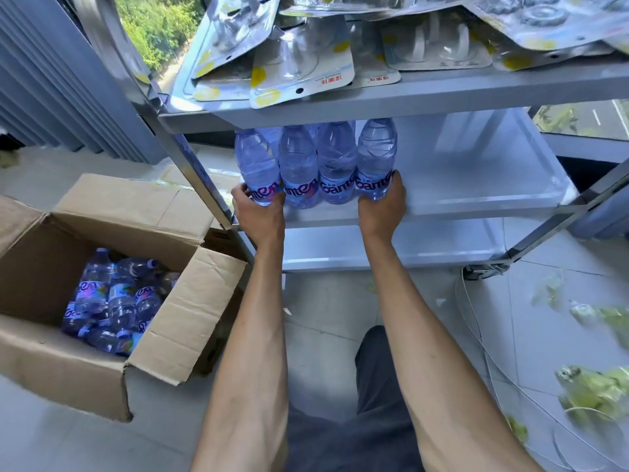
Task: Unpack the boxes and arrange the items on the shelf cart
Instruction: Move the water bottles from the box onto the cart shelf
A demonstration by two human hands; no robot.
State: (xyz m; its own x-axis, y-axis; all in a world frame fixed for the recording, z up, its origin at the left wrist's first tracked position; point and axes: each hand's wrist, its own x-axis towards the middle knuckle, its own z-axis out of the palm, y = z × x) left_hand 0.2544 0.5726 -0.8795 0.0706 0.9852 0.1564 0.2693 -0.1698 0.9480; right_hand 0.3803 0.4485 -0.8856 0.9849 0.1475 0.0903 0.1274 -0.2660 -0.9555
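A row of several clear water bottles [315,165] with purple labels stands upright at the front left of the cart's middle shelf [476,185]. My left hand [258,212] grips the base of the leftmost bottle [257,165]. My right hand [383,206] grips the base of the rightmost bottle [376,155]. An open cardboard box [112,277] on the floor at left holds several more of the same bottles [115,298], lying loose.
The top shelf [374,93] carries several overlapping blister packs [301,63]. The bottom shelf [408,247] sits below. A metal cart post [190,158] rises between box and bottles. White cable [483,352] and green scraps [592,386] lie on the tiled floor at right.
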